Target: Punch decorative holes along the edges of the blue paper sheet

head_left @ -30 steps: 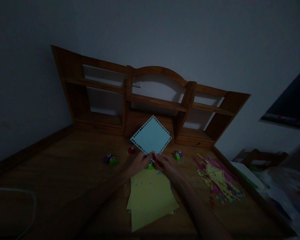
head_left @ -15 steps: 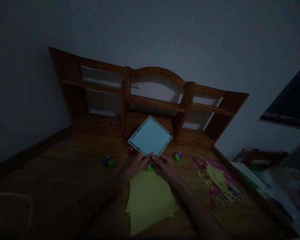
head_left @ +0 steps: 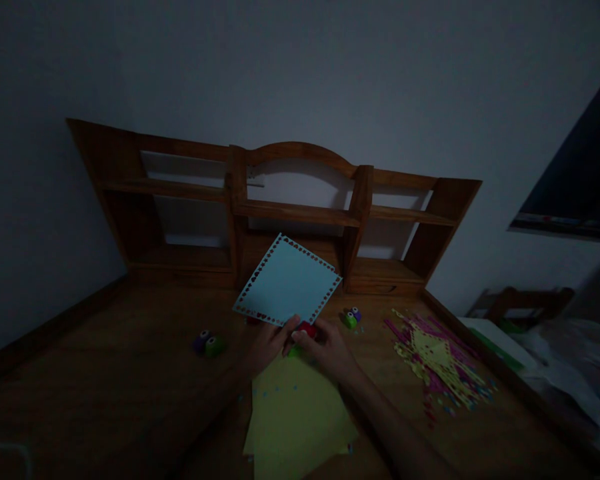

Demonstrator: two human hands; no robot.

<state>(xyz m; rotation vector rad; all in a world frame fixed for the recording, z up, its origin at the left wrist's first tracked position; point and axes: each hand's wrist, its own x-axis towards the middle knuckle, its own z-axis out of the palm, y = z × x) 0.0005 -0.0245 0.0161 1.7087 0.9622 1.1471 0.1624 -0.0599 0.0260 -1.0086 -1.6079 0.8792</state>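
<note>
The blue sheet [head_left: 287, 283] has turned and shifted left; the left hand [head_left: 269, 345] pinches its near edge, the right hand [head_left: 330, 345] grasps the red punch [head_left: 307, 328], now plainer to see.

My head view, own body | left hand [head_left: 270, 343]: bare, slim fingers | right hand [head_left: 330, 347]: bare, similarly slender, thumb visible to me | left forearm [head_left: 200, 400]: bare where I can see it, fading into shadow | right forearm [head_left: 393, 420]: bare, smooth outline, dimly lit

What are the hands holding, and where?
The left hand pinches the blue paper by its near edge; the right hand holds a red thing, thumb on its near side.
</note>
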